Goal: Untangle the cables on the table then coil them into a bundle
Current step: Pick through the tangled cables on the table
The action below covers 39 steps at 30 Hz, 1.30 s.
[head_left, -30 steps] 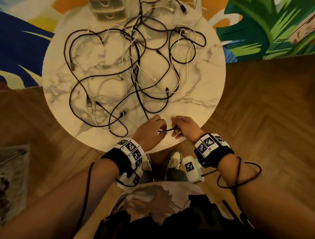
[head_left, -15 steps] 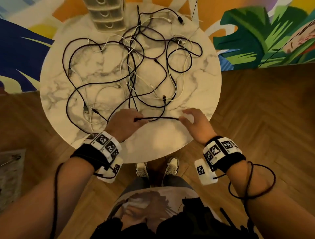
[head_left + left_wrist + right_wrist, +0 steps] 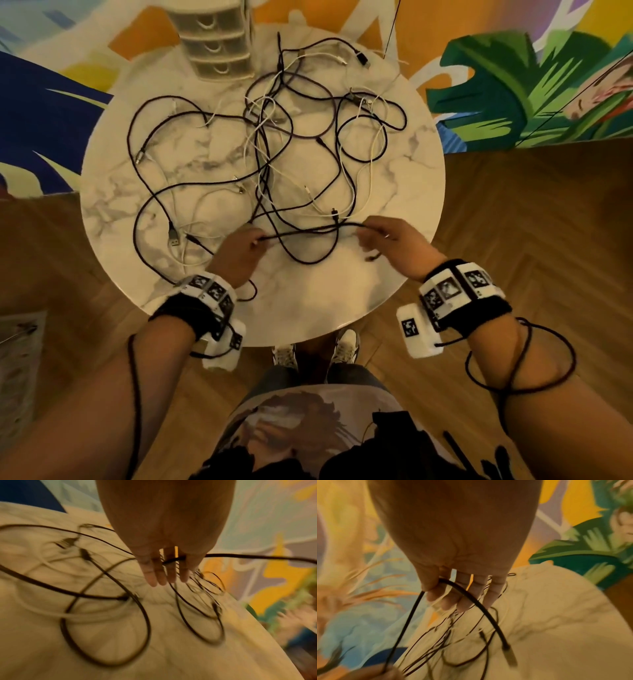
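Note:
A tangle of black and white cables (image 3: 274, 154) sprawls over the round marble table (image 3: 342, 301). One black cable (image 3: 308, 231) is pulled out of it and spans between my hands above the table's near side. My left hand (image 3: 251, 241) grips it with curled fingers; in the left wrist view the cable (image 3: 173, 559) crosses under my fingers (image 3: 154, 573). My right hand (image 3: 368, 236) pinches the same cable (image 3: 471, 599) near its end, and the plug (image 3: 510, 654) dangles below the hand. The wrist views are blurred.
A small clear drawer unit (image 3: 219, 44) stands at the table's far edge. Loose USB plugs (image 3: 174, 238) lie left of my left hand. Wooden floor (image 3: 531, 240) surrounds the table, with a colourful painted surface (image 3: 513, 89) beyond it.
My hands have spread apart and moved up onto the table, stretching a longer length of the black cable between them. The plug end now hangs free under my right hand.

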Each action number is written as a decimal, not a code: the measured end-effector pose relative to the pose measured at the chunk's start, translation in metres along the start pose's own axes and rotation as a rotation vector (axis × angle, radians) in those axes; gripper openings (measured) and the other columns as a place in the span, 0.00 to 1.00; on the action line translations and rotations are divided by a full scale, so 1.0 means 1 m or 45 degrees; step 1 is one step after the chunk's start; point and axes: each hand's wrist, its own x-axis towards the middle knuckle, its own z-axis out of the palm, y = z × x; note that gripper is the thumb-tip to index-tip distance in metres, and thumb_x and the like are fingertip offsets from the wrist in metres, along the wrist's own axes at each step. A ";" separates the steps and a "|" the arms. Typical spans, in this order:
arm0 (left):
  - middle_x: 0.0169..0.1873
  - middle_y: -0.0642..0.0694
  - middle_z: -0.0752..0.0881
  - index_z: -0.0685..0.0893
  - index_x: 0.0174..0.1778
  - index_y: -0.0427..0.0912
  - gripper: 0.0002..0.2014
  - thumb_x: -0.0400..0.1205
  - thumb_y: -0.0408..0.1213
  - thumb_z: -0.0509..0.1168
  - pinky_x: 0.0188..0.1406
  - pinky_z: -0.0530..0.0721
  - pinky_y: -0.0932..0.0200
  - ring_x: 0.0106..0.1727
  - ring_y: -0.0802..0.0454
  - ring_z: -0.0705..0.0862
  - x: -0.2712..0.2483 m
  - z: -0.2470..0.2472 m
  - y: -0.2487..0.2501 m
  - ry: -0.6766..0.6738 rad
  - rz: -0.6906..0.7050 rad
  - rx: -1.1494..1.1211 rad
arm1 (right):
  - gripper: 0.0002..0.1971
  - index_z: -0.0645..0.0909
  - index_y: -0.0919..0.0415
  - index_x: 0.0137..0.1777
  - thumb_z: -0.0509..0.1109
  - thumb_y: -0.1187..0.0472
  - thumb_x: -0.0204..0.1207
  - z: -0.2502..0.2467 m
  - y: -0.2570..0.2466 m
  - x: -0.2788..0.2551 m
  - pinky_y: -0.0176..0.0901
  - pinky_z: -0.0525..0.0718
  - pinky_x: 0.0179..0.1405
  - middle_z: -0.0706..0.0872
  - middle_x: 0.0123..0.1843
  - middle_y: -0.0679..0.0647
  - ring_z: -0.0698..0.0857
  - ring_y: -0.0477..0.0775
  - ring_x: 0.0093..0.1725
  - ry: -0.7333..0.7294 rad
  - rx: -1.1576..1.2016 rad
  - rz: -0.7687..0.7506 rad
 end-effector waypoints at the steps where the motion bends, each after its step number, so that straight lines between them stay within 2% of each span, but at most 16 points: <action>1: 0.42 0.41 0.82 0.86 0.50 0.35 0.11 0.83 0.39 0.64 0.42 0.69 0.60 0.47 0.41 0.81 0.004 -0.011 -0.005 0.062 -0.048 -0.053 | 0.10 0.81 0.56 0.42 0.62 0.61 0.83 -0.010 0.006 0.000 0.34 0.76 0.41 0.82 0.36 0.48 0.79 0.37 0.35 0.060 -0.040 0.017; 4: 0.45 0.43 0.86 0.87 0.55 0.40 0.11 0.83 0.41 0.64 0.43 0.72 0.65 0.48 0.46 0.82 0.009 -0.042 0.010 0.234 0.049 -0.063 | 0.07 0.84 0.56 0.51 0.65 0.57 0.82 -0.019 0.024 -0.002 0.41 0.73 0.48 0.82 0.44 0.52 0.81 0.49 0.47 0.139 -0.401 0.117; 6: 0.46 0.42 0.88 0.88 0.54 0.43 0.12 0.83 0.43 0.63 0.47 0.79 0.54 0.49 0.43 0.83 0.004 -0.044 0.039 0.308 0.220 0.146 | 0.19 0.78 0.52 0.67 0.70 0.51 0.77 -0.006 0.018 0.000 0.45 0.74 0.58 0.80 0.57 0.55 0.78 0.55 0.59 0.150 -0.559 0.085; 8: 0.46 0.43 0.87 0.88 0.53 0.44 0.12 0.83 0.44 0.62 0.45 0.81 0.49 0.51 0.42 0.83 -0.004 -0.032 0.068 0.260 0.342 0.373 | 0.28 0.72 0.52 0.73 0.72 0.49 0.73 0.018 -0.006 0.009 0.45 0.74 0.64 0.78 0.65 0.54 0.76 0.53 0.64 0.116 -0.545 -0.044; 10: 0.42 0.44 0.84 0.87 0.51 0.45 0.12 0.84 0.44 0.60 0.40 0.77 0.51 0.49 0.44 0.81 -0.010 -0.015 0.085 0.161 0.408 0.463 | 0.21 0.75 0.55 0.68 0.70 0.54 0.76 0.039 -0.030 0.019 0.40 0.74 0.54 0.83 0.60 0.54 0.80 0.52 0.59 0.053 -0.485 -0.099; 13: 0.42 0.46 0.83 0.86 0.50 0.43 0.11 0.83 0.44 0.61 0.40 0.76 0.51 0.47 0.46 0.81 -0.012 -0.001 0.078 0.109 0.282 0.320 | 0.08 0.83 0.60 0.50 0.67 0.59 0.76 0.049 -0.041 0.023 0.40 0.68 0.38 0.86 0.41 0.54 0.82 0.54 0.43 0.079 -0.474 -0.095; 15: 0.45 0.47 0.82 0.85 0.51 0.41 0.10 0.83 0.43 0.62 0.47 0.78 0.51 0.46 0.48 0.81 -0.009 0.005 0.058 -0.005 0.136 0.154 | 0.11 0.82 0.61 0.39 0.68 0.54 0.76 0.042 -0.039 0.022 0.43 0.69 0.35 0.83 0.33 0.52 0.80 0.52 0.36 0.107 -0.497 -0.093; 18: 0.48 0.41 0.82 0.85 0.53 0.36 0.10 0.83 0.38 0.63 0.52 0.76 0.54 0.49 0.42 0.82 -0.001 0.009 0.020 -0.062 -0.003 -0.004 | 0.14 0.79 0.60 0.33 0.68 0.53 0.77 0.017 -0.047 0.022 0.44 0.71 0.33 0.81 0.28 0.53 0.78 0.48 0.31 0.165 -0.428 -0.136; 21: 0.49 0.34 0.84 0.85 0.52 0.34 0.12 0.84 0.40 0.63 0.45 0.73 0.56 0.50 0.38 0.82 0.013 -0.004 -0.008 0.077 -0.230 -0.094 | 0.20 0.70 0.58 0.25 0.70 0.56 0.78 -0.019 -0.054 0.021 0.36 0.64 0.26 0.68 0.22 0.49 0.67 0.43 0.23 0.513 -0.158 -0.148; 23: 0.48 0.36 0.85 0.85 0.51 0.36 0.13 0.84 0.43 0.63 0.42 0.70 0.58 0.48 0.40 0.82 0.024 -0.013 -0.015 0.091 -0.277 -0.092 | 0.23 0.66 0.57 0.24 0.68 0.53 0.79 -0.037 -0.038 0.020 0.41 0.62 0.27 0.65 0.22 0.51 0.64 0.44 0.24 0.691 -0.190 -0.053; 27: 0.51 0.37 0.86 0.85 0.57 0.39 0.14 0.85 0.43 0.59 0.49 0.75 0.51 0.53 0.38 0.82 0.032 -0.028 0.005 0.240 -0.182 0.064 | 0.12 0.77 0.55 0.40 0.64 0.47 0.79 -0.037 0.006 0.021 0.47 0.75 0.36 0.82 0.35 0.55 0.82 0.61 0.40 0.436 -0.590 0.281; 31: 0.54 0.44 0.85 0.84 0.58 0.44 0.16 0.86 0.48 0.56 0.51 0.79 0.49 0.57 0.42 0.82 0.016 -0.031 0.046 0.250 -0.070 0.293 | 0.15 0.78 0.54 0.58 0.63 0.45 0.80 0.013 -0.012 0.029 0.49 0.79 0.47 0.84 0.50 0.53 0.82 0.56 0.48 0.213 -0.516 0.107; 33: 0.53 0.46 0.85 0.84 0.55 0.45 0.15 0.86 0.47 0.54 0.48 0.78 0.51 0.55 0.44 0.82 0.003 -0.023 0.063 0.201 0.027 0.401 | 0.14 0.79 0.54 0.53 0.61 0.44 0.81 0.041 -0.031 0.038 0.48 0.77 0.41 0.83 0.41 0.51 0.80 0.54 0.41 0.051 -0.506 0.057; 35: 0.46 0.48 0.83 0.83 0.49 0.43 0.13 0.85 0.44 0.55 0.41 0.74 0.55 0.48 0.47 0.81 -0.005 -0.015 0.071 0.176 0.094 0.374 | 0.17 0.77 0.56 0.38 0.60 0.45 0.82 0.055 -0.046 0.043 0.49 0.73 0.36 0.78 0.31 0.50 0.76 0.52 0.33 -0.043 -0.471 0.004; 37: 0.40 0.49 0.80 0.83 0.46 0.41 0.11 0.85 0.42 0.58 0.39 0.70 0.58 0.42 0.50 0.78 -0.007 -0.012 0.063 0.173 0.032 0.213 | 0.19 0.72 0.55 0.30 0.62 0.49 0.82 0.049 -0.059 0.044 0.44 0.70 0.32 0.73 0.26 0.47 0.72 0.45 0.28 -0.030 -0.383 -0.069; 39: 0.40 0.45 0.80 0.84 0.45 0.39 0.09 0.84 0.40 0.61 0.40 0.73 0.55 0.42 0.47 0.80 -0.006 -0.010 0.041 0.155 -0.081 0.036 | 0.19 0.71 0.53 0.27 0.66 0.51 0.80 0.027 -0.070 0.039 0.38 0.65 0.27 0.70 0.23 0.47 0.68 0.43 0.24 0.056 -0.274 -0.144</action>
